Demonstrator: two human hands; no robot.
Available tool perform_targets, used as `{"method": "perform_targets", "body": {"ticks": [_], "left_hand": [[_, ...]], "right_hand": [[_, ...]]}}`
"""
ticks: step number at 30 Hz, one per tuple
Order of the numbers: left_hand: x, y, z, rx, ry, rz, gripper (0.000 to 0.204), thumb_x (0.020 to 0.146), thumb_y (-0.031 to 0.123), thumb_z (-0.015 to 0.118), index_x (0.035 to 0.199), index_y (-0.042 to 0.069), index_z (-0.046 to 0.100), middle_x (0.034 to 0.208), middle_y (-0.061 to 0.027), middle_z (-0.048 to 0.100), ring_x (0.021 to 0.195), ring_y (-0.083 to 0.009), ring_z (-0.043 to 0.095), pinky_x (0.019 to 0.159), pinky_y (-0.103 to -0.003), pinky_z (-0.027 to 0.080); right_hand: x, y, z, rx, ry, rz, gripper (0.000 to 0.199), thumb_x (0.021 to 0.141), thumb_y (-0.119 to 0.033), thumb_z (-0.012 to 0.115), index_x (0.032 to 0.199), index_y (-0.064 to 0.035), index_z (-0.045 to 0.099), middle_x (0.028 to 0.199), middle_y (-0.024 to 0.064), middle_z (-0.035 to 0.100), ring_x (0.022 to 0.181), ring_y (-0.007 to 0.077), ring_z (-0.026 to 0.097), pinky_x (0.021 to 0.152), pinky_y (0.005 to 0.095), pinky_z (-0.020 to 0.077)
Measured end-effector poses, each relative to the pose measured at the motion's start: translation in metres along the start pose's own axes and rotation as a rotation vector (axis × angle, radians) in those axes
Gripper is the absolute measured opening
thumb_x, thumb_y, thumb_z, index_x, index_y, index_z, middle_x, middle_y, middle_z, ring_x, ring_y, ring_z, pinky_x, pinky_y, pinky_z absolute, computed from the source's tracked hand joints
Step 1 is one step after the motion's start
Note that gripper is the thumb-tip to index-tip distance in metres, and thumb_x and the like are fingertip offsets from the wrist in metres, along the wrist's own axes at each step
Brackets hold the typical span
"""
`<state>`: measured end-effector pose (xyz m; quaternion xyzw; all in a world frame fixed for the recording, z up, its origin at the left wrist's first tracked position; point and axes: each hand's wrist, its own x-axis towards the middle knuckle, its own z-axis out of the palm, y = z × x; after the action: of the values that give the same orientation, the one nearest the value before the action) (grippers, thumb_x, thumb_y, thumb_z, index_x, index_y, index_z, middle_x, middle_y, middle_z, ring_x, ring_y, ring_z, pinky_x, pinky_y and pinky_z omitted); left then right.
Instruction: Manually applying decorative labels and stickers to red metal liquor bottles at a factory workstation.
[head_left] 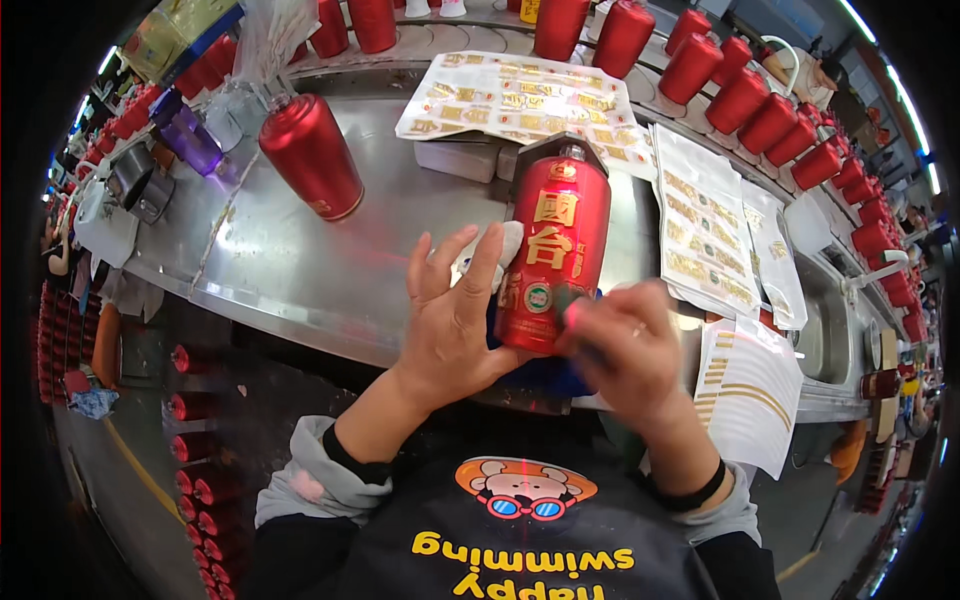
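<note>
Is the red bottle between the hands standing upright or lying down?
Upright: the red bottle stands on the steel bench, neck up, steadied by the left hand and right hand.

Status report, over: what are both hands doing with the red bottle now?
Left hand braces red bottle, fingers spread, white cloth behind. Right hand blurred against bottle's lower side; grip unclear. Second red bottle and sticker sheets stay apart.
</note>
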<state>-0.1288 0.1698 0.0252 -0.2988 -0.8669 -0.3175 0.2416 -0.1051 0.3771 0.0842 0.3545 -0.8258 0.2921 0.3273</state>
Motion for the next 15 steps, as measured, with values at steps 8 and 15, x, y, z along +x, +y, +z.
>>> {"method": "perform_targets", "body": {"ticks": [8,15], "left_hand": [[0.008,-0.002,-0.004,0.018,0.019,0.084,0.112,0.064,0.052,0.080,0.147,0.000,0.026,0.141,-0.0133,0.045,0.130,-0.0314,0.036,0.109,-0.057,0.018],[0.002,-0.006,0.002,-0.143,-0.013,-0.116,0.115,0.064,0.051,0.081,0.149,0.000,0.021,0.134,-0.0190,0.045,0.130,-0.0324,0.037,0.109,-0.057,0.018]], "right_hand": [[-0.015,-0.011,-0.005,0.343,-0.257,0.063,0.037,0.063,-0.001,0.081,0.097,-0.0076,0.068,0.080,0.0050,0.055,0.070,0.0205,0.054,0.059,0.0312,0.0429],[-0.006,-0.017,-0.001,0.356,-0.295,0.034,0.036,0.066,0.001,0.078,0.100,-0.0064,0.067,0.084,0.0064,0.056,0.075,0.0224,0.055,0.063,0.0329,0.0432]]}}
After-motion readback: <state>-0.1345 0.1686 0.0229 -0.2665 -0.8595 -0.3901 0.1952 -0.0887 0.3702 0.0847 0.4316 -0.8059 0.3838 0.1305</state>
